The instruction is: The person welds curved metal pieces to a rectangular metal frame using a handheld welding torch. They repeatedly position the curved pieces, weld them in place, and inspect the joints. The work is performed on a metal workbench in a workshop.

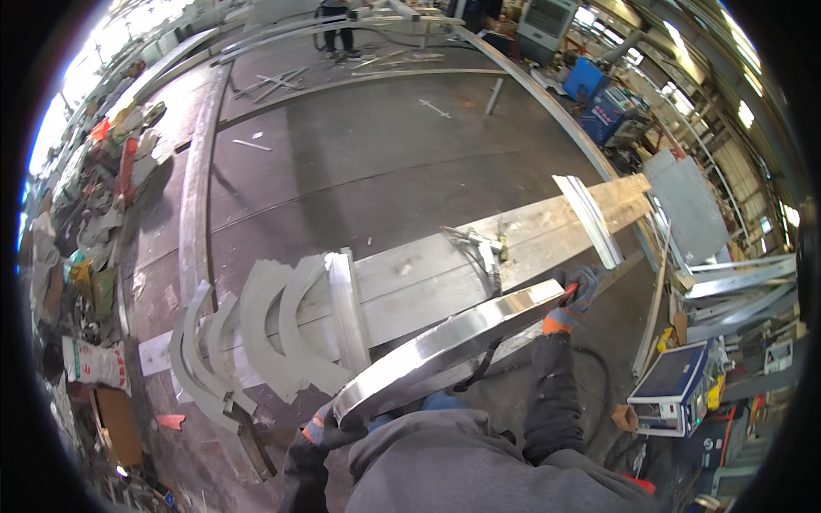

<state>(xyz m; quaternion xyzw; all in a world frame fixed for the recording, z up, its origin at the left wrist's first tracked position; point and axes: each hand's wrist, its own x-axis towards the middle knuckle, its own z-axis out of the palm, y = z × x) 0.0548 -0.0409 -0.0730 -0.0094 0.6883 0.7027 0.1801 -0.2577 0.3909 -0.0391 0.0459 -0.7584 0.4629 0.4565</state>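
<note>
I hold a long, shiny, slightly curved metal channel [445, 346] in front of my chest, slanting up to the right. My left hand [323, 430], in a dark glove with an orange cuff, grips its lower left end. My right hand [575, 299], gloved the same way, grips its upper right end. Just beyond the channel lies a long wooden plank bench [445, 265] running up to the right.
Several curved grey metal pieces [256, 333] lie on the bench's left end, an angle bar [590, 218] crosses its right end, and a clamp [479, 244] sits mid-bench. A blue-topped machine [676, 389] stands right. Scrap lines the left floor. A person [336, 21] stands far back.
</note>
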